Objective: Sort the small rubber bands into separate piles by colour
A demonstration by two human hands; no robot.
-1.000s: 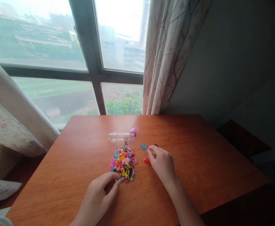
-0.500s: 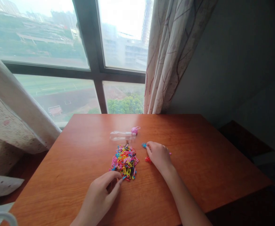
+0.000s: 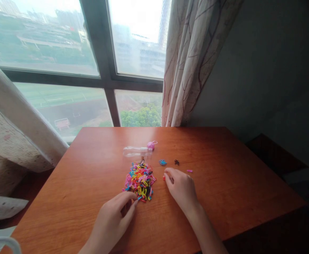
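A heap of small colourful rubber bands (image 3: 141, 180) lies on the wooden table, mixing pink, yellow, red, blue and black. At its near left edge, my left hand (image 3: 114, 215) has thumb and forefinger pinched on a blue band (image 3: 139, 199). My right hand (image 3: 182, 188) hovers low to the right of the heap, its thumb and forefinger slightly apart with nothing visible between them. It partly covers some red bands (image 3: 164, 178). Beyond it are a small blue group of bands (image 3: 162, 162), a black group (image 3: 177, 162) and a pink band (image 3: 189, 171).
Behind the heap, a clear plastic bottle (image 3: 135, 151) lies on its side, a pink cap with a loop (image 3: 151, 145) by its mouth. The wooden table (image 3: 236, 176) reaches to the window (image 3: 138, 106), with a curtain (image 3: 183, 70). A white curved object (image 3: 3, 241) is at lower left.
My right hand has drawn back towards me from the blue group, uncovering the black group and more of the pink band. My left hand has stayed almost still at the heap's edge.
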